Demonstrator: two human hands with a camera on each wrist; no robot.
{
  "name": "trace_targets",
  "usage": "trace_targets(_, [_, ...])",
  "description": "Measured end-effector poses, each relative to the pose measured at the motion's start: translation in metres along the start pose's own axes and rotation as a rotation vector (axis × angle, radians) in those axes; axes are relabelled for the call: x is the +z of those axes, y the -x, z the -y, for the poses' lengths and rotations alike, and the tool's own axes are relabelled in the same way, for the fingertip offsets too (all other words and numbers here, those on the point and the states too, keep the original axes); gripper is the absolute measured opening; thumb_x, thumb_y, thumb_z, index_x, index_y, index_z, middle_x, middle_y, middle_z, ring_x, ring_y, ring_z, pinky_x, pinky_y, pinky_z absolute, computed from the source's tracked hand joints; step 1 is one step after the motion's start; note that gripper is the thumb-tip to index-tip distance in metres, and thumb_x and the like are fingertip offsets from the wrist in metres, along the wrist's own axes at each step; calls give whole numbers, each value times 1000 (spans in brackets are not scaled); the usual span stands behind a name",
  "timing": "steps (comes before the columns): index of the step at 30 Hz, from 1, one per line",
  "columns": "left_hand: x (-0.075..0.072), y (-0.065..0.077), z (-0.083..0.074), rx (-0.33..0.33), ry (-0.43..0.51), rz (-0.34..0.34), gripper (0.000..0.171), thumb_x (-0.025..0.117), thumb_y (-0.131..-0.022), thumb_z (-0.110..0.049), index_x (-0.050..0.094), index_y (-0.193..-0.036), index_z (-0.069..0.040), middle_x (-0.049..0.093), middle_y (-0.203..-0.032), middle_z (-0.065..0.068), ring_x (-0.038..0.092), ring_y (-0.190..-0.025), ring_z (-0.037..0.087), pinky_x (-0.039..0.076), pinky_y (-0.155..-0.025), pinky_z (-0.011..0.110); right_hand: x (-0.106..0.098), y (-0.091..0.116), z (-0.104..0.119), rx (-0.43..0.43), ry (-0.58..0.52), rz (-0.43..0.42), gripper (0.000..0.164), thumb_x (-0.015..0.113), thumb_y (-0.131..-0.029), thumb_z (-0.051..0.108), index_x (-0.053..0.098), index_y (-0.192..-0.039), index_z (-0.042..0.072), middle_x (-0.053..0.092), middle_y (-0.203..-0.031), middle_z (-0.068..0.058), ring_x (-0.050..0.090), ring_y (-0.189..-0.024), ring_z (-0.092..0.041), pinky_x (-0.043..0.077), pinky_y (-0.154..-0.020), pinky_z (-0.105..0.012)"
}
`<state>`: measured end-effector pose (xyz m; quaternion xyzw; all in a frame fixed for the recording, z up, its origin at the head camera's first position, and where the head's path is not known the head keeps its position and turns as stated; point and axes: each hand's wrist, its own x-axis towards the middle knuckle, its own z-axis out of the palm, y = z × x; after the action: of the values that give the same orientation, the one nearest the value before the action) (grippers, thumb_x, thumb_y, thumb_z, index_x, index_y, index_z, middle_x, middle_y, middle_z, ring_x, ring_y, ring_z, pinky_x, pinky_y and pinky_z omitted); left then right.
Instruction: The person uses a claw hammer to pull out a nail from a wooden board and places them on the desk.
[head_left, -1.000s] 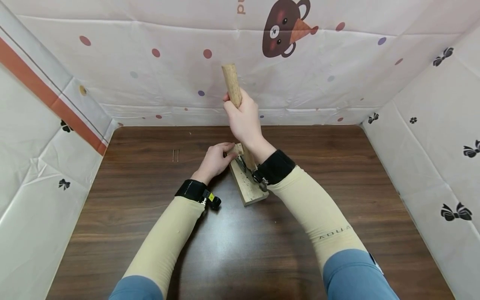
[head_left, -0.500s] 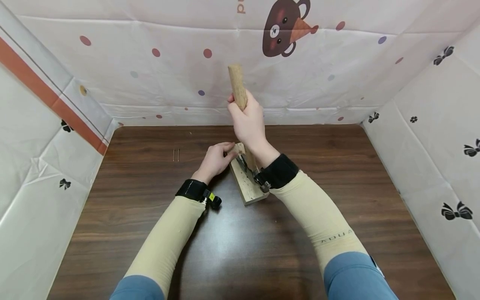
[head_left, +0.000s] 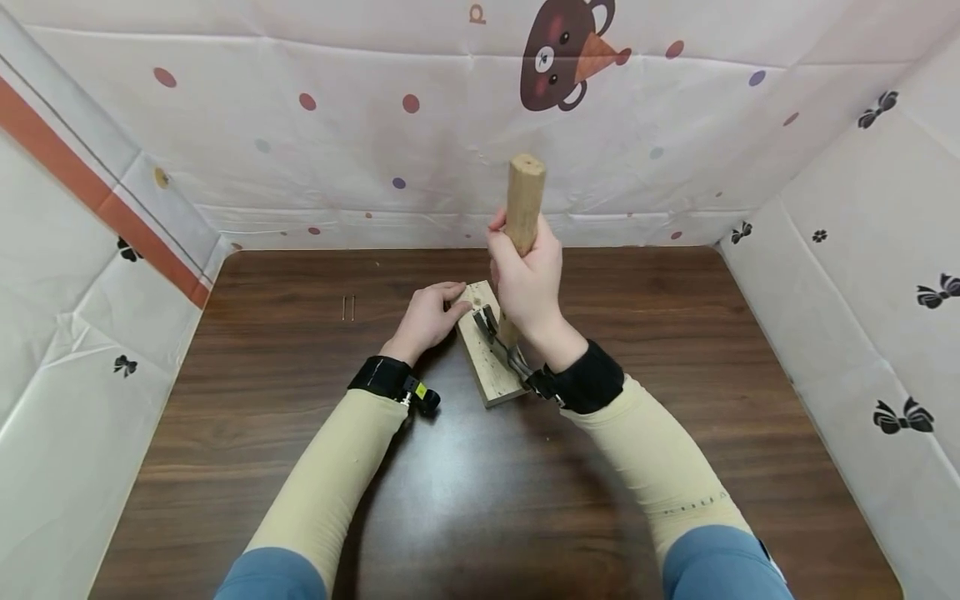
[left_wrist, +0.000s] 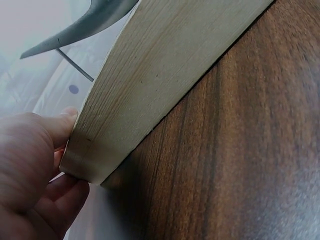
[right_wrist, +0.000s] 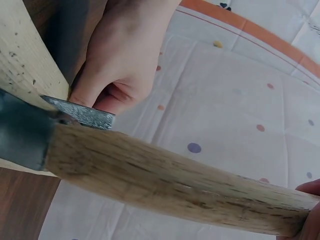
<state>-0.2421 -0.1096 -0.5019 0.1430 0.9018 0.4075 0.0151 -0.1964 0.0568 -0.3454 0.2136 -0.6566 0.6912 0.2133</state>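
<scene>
My right hand (head_left: 528,287) grips the wooden handle of a claw hammer (head_left: 527,200), which stands steeply above the board. The hammer's head lies low over a pale wooden board (head_left: 498,383) marked with small holes. In the left wrist view, the claw (left_wrist: 85,30) sits above the board's face, and a slanting nail (left_wrist: 75,65) shows between claw and wood. My left hand (head_left: 425,319) holds the board's far left corner, thumb on the upper edge and fingers around the end. In the right wrist view, the metal claw (right_wrist: 85,114) appears close to the left hand.
Two thin nails (head_left: 348,307) lie on the dark wood-grain table (head_left: 262,400), left of the left hand. Patterned white sheeting (head_left: 337,150) rises along the back and both sides of the table.
My right hand has swung the hammer handle to the right and slightly down, uncovering more of the board and claw. My left hand has kept its hold on the board's corner.
</scene>
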Motion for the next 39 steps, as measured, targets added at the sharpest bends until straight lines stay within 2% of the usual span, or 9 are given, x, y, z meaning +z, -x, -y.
trace_targets(4, [-1, 1, -3, -17, -14, 4, 50, 68, -108, -30, 60, -151, -4, 61, -151, 14, 52, -145, 31, 41, -119, 43, -6, 10, 3, -48, -65, -38, 8, 55, -98, 0, 61, -98, 5, 52, -68, -4, 40, -41, -23, 37, -39, -32])
trace_targets(7, [-1, 1, -5, -35, -20, 13, 50, 67, -109, -31, 59, -152, -6, 60, -153, 13, 51, -146, 31, 41, -119, 44, -11, 15, 6, -80, -113, -63, 4, 55, -97, 1, 58, -96, -2, 54, -73, -2, 39, -40, -21, 36, -39, -32])
trace_targets(11, [-2, 2, -6, -45, -21, 20, 51, 66, -109, -31, 58, -153, -6, 58, -155, 13, 49, -148, 31, 39, -120, 45, -16, 17, 8, -105, -140, -92, 12, 55, -97, 3, 54, -96, -9, 51, -68, -2, 40, -41, -15, 35, -40, -30])
trace_targets(19, [-2, 2, -7, -48, -25, 22, 51, 65, -109, -32, 58, -153, -6, 58, -155, 13, 49, -148, 31, 39, -120, 45, -17, 19, 9, -131, -149, -94, 6, 57, -95, 4, 59, -95, -2, 54, -72, -4, 39, -40, -21, 36, -39, -31])
trace_targets(24, [-2, 3, -6, -39, -31, 15, 51, 66, -109, -31, 58, -152, -5, 59, -154, 14, 50, -147, 32, 40, -120, 44, -15, 23, 9, -156, -146, -93, 15, 57, -95, 3, 54, -95, -12, 55, -75, -2, 41, -41, -16, 36, -39, -29])
trace_targets(30, [-2, 4, -6, -44, -27, 19, 51, 65, -110, -30, 57, -153, -4, 57, -156, 15, 48, -148, 32, 39, -121, 45, -18, 29, 10, -188, -232, -137, 25, 58, -94, 2, 47, -94, -20, 55, -74, -3, 38, -41, -15, 33, -39, -29])
trace_targets(35, [-4, 7, -10, 5, -91, -11, 49, 67, -109, -30, 61, -151, -5, 57, -155, 15, 49, -147, 34, 40, -119, 48, -22, 33, 13, -183, -257, -162, 20, 58, -93, 3, 49, -92, -15, 51, -65, -3, 31, -38, -22, 29, -37, -36])
trace_targets(39, [-4, 12, -12, 109, -123, -57, 44, 71, -106, -27, 67, -146, -9, 59, -152, 12, 47, -146, 33, 39, -119, 49, -24, 32, 14, -173, -261, -159, 18, 58, -93, 3, 50, -93, -13, 49, -63, -5, 30, -38, -24, 30, -37, -35])
